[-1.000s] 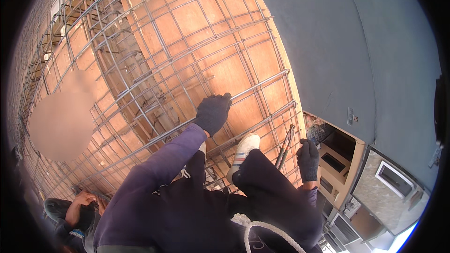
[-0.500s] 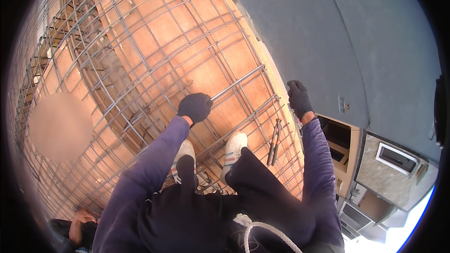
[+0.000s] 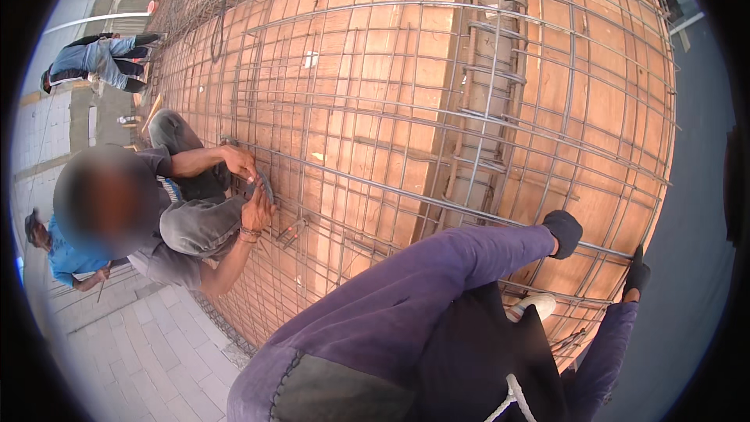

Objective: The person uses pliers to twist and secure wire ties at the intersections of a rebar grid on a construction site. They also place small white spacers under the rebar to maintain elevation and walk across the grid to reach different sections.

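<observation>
My left hand point(image 3: 562, 233), in a dark glove, is closed around a long steel reinforcing bar point(image 3: 601, 249) that lies across the rebar mesh. At the bar's end, by the edge of the deck, my gloved right hand point(image 3: 637, 275) is seen side-on. Its fingers look stretched out and touch or nearly touch the bar's tip; the palm is hidden. Beneath the bars lies orange-brown plywood formwork point(image 3: 539, 180). A pair of dark-handled pincers point(image 3: 574, 337) rests on the mesh near my white shoe point(image 3: 535, 306).
A co-worker squats at left, both hands point(image 3: 251, 187) at the mesh beside another tool point(image 3: 292, 232). Two more people point(image 3: 101, 61) are farther left. A trough with rebar point(image 3: 488, 94) crosses the deck. Grey surface point(image 3: 699, 187) lies beyond the right edge; pale blocks point(image 3: 148, 344) are lower left.
My view has swung left, bringing the co-workers into sight. My right hand, earlier apart from the bar, is now at its end. My left hand stays on the bar.
</observation>
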Motion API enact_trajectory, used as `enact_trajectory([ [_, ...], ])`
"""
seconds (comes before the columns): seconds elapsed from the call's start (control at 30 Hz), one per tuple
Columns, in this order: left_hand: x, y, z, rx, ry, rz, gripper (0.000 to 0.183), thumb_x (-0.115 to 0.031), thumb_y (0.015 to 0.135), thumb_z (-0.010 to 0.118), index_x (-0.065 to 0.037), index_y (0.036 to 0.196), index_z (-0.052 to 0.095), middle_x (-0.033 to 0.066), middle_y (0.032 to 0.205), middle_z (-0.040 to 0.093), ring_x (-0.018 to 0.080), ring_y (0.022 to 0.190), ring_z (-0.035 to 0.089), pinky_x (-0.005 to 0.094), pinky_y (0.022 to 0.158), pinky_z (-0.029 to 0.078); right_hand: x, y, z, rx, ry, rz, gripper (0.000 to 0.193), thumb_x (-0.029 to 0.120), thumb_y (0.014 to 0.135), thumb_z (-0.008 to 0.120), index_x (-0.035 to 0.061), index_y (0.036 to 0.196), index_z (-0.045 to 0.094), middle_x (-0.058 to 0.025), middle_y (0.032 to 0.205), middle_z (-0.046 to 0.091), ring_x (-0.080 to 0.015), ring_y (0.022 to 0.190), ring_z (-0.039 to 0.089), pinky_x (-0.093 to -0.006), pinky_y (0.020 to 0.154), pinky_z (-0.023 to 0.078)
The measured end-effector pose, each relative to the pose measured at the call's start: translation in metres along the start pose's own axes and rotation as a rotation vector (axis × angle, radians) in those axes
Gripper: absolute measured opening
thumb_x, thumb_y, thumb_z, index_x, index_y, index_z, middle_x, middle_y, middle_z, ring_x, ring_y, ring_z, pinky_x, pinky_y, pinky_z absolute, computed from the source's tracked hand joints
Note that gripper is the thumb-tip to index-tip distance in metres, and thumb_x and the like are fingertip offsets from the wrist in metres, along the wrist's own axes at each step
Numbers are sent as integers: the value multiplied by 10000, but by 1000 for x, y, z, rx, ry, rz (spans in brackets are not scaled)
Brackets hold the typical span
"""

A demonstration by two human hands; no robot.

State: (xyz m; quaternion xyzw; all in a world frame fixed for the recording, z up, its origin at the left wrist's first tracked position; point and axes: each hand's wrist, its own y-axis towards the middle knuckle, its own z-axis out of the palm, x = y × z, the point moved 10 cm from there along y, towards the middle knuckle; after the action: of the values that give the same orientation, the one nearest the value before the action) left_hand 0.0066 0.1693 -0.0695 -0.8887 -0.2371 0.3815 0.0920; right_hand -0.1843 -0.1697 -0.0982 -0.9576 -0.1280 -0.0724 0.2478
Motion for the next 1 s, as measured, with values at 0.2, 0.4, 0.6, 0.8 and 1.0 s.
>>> enact_trajectory([
  [0.2,2,6,13,0,-61,-22,137,-185,690,737,-89,763,802,167,746,740,375,712,722,526,619,527,-41,42,17,58,134,3,745,653,1011,558,-51,801,680,-67,703,579,-213,704,498,-427,667,406],
  [0.4,-2,4,16,-8,-43,22,131,-207,711,739,-105,763,802,148,757,748,362,726,728,525,623,528,-48,46,18,-6,201,18,641,586,995,595,-25,838,710,-59,743,607,-210,711,531,-416,682,420],
  [0.6,-2,0,20,-53,-73,51,130,-216,750,735,-101,772,792,137,747,740,349,723,721,530,646,524,-50,44,11,27,119,83,581,569,991,613,28,791,688,-17,647,516,-167,601,458,-390,587,363],
  [0.8,-4,-19,5,-160,-180,61,192,-216,814,716,-60,926,727,155,802,715,357,794,699,518,702,517,-50,32,10,91,343,92,508,544,997,638,78,806,701,31,630,463,-114,508,373,-351,469,252],
  [1.0,-1,-21,-5,-87,-238,-6,187,-216,895,660,-50,967,709,166,827,713,369,832,692,514,743,516,-57,41,17,28,579,-1,467,484,1013,654,59,825,707,38,640,458,-117,567,413,-342,509,307],
])
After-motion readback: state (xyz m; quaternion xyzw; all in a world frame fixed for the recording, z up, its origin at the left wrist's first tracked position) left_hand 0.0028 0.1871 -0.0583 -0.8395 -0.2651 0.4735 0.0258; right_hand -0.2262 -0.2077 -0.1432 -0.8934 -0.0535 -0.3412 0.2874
